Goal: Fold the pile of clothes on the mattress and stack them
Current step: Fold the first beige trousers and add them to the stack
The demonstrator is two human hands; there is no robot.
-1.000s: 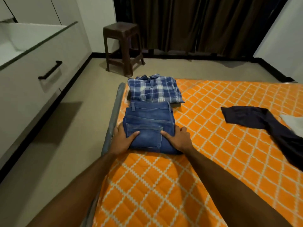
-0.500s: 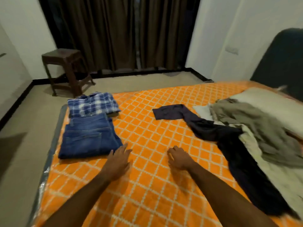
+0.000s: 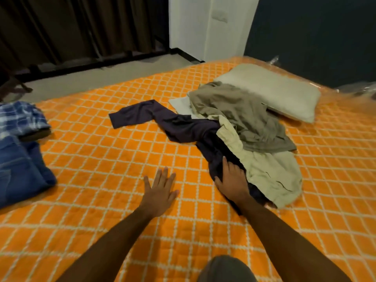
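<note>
Right hand (image 3: 232, 180) rests on the dark garment (image 3: 183, 125), limp and light; grip cannot be told. Left hand (image 3: 160, 190) lies open at nine o'clock. Best gathered at its near edge.

No legible text or labels

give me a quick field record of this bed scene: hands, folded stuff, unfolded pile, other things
left hand: left hand, fingers spread flat over the orange quilted mattress
right hand: right hand on the dark navy garment
folded: blue denim jeans with blue plaid shirt beyond them, at left edge
unfolded pile: navy garment, pale cream garment, olive-grey garment on top
other: beige pillow behind pile
</note>
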